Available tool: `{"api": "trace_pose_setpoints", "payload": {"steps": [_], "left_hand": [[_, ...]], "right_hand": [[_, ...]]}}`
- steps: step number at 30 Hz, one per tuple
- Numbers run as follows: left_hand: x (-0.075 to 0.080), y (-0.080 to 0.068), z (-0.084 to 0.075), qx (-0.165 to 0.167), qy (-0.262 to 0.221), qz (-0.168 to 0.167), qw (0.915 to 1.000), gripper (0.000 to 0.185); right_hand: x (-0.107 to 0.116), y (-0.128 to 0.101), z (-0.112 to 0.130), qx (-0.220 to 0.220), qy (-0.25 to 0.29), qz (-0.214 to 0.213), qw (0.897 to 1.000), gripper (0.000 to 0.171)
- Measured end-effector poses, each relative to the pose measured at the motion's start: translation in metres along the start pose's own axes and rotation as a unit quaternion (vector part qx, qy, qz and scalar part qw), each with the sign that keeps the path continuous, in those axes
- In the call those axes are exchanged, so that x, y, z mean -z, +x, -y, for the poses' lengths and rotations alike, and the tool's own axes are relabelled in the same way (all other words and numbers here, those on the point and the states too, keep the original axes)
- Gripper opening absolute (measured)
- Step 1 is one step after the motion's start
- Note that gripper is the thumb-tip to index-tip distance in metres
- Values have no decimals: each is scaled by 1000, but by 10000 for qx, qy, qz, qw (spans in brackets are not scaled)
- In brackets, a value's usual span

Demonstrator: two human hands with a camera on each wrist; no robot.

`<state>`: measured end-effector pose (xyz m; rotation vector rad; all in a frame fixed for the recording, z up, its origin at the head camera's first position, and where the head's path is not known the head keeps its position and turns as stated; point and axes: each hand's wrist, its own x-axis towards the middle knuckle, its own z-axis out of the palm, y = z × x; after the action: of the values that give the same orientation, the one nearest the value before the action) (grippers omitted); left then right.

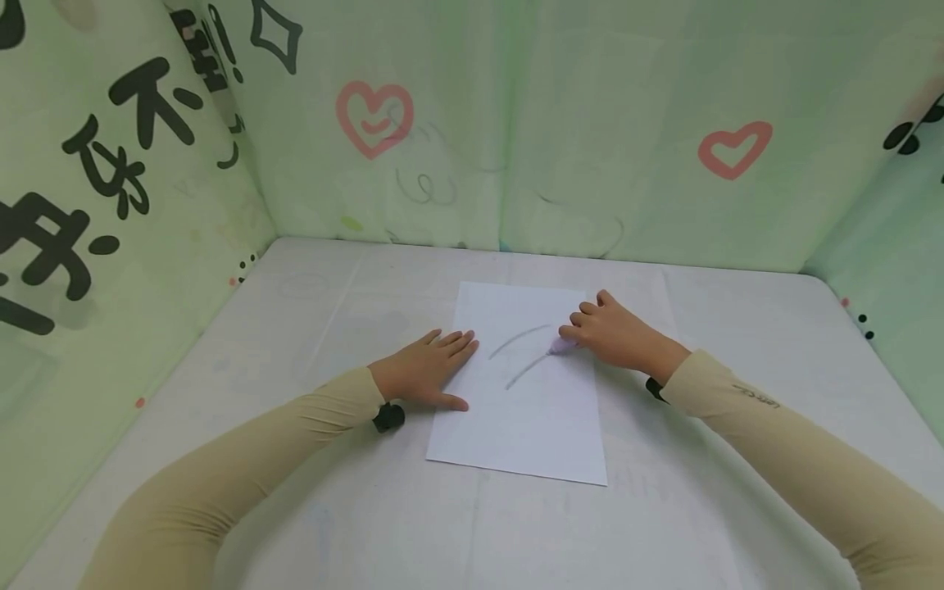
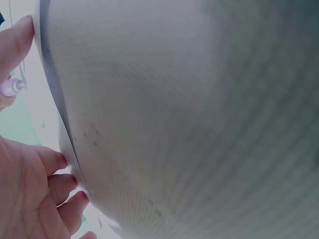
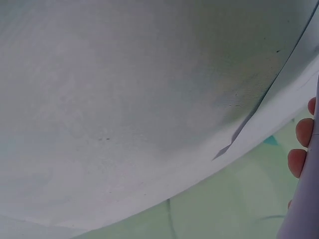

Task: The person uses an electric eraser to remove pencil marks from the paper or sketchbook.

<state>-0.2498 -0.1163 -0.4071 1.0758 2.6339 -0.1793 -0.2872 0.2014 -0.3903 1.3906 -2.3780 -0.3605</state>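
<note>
The left hand point(image 1: 424, 369) lies flat, pinning the white paper sheet point(image 1: 524, 410) on the pale table point(image 1: 295, 328), while the right hand point(image 1: 612, 332) grips what seems a lilac marker point(image 1: 562, 345), mid-stroke on grey curved lines point(image 1: 519, 348); any next stroke needs steady paper.

A pale grey cloth-covered desk point(image 1: 737, 328) is fenced on its far, left and right edges by light green fabric walls point(image 1: 590, 123) printed with pink hearts point(image 1: 374, 117) and black characters point(image 1: 111, 164). Light is soft, even.
</note>
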Motion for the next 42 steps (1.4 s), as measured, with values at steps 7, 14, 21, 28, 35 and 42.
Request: {"api": "trace_pose_setpoints", "payload": {"steps": [7, 14, 21, 28, 35, 42], "left_hand": [[0, 0, 1, -21, -22, -20, 10000, 97], [-1, 1, 1, -12, -23, 42, 10000, 97], [1, 0, -1, -1, -11, 8, 10000, 97], [0, 1, 0, -14, 17, 31, 10000, 97], [1, 2, -1, -43, 9, 33, 10000, 96], [2, 0, -1, -36, 3, 52, 10000, 96]], "right_hand": [[2, 0, 1, 18, 23, 127, 9999, 22], [0, 4, 1, -57, 78, 246, 9997, 21], [-1, 1, 1, -3, 48, 270, 9996, 21], [1, 2, 1, 48, 78, 154, 9998, 22], [3, 5, 2, 18, 121, 151, 9998, 21], [4, 3, 4, 65, -21, 275, 9996, 22]]}}
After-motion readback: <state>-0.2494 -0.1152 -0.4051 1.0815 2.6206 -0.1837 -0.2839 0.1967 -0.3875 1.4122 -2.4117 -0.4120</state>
